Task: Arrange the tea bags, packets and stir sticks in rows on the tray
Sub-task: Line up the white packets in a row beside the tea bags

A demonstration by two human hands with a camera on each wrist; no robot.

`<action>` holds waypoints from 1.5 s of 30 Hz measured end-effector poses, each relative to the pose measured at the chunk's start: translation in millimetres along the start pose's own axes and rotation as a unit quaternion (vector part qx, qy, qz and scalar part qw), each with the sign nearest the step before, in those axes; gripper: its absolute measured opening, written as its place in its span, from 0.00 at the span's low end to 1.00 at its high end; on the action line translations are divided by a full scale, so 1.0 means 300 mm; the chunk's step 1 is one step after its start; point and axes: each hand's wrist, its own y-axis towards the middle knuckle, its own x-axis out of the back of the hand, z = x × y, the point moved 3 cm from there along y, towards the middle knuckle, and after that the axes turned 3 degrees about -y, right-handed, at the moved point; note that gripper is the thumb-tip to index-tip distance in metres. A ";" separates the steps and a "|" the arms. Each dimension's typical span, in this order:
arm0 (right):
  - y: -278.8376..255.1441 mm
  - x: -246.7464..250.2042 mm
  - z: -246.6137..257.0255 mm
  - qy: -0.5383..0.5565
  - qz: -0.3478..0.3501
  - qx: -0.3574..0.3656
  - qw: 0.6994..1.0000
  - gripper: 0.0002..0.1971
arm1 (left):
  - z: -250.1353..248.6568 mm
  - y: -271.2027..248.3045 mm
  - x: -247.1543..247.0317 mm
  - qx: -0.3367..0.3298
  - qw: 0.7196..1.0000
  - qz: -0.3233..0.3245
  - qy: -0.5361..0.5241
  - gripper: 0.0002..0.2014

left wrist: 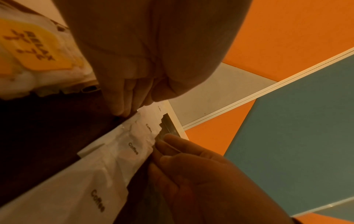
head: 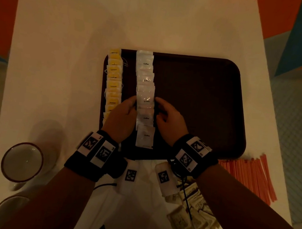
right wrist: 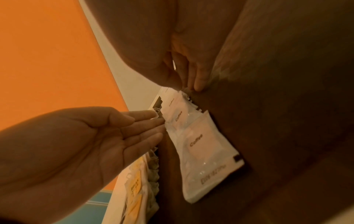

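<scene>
Both grips, my left hand (head: 126, 111) and right hand (head: 167, 116), press with straight fingers, it seems, against the coffee packets (head: 145, 98) row on the tray (head: 204, 101), holding nothing.

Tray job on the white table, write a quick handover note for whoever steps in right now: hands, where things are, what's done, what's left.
Left hand: open, straight fingers against the left edge of the row of white coffee packets.
Right hand: open, fingertips at the row's right edge; together they square it up.
Done: row of yellow tea bags along the left side of the dark brown plastic tray; the coffee row beside it, overlapping.
Left: thin orange stir sticks lie on the table right of the tray's near corner; a pile of beige paper packets lies near the right forearm. Both need rows on the tray's bare right half.
</scene>
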 end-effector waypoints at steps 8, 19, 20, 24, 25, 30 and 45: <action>-0.007 -0.004 0.016 0.017 -0.004 -0.009 1.000 0.26 | -0.019 -0.006 0.011 0.011 0.999 0.000 0.030 0.19; -0.302 0.218 -0.142 0.092 0.024 -0.065 0.993 0.19 | 0.052 -0.428 0.075 0.091 0.985 0.113 0.091 0.15; -0.339 0.231 -0.168 0.073 0.041 -0.069 0.994 0.18 | 0.089 -0.471 0.080 0.129 0.977 0.135 0.104 0.14; -0.470 0.250 -0.261 -0.108 0.081 -0.061 0.989 0.17 | 0.179 -0.590 0.061 0.220 0.955 0.167 0.114 0.10; -0.493 0.246 -0.280 -0.144 0.080 -0.052 0.985 0.17 | 0.180 -0.598 0.044 0.194 0.963 0.142 0.124 0.11; -0.550 0.221 -0.342 -0.191 0.012 -0.013 0.981 0.15 | 0.096 -0.503 -0.073 -0.070 0.946 -0.006 0.317 0.14; -0.597 0.259 -0.412 -0.190 0.010 -0.010 0.982 0.17 | 0.129 -0.324 -0.246 -0.009 0.868 0.060 0.493 0.25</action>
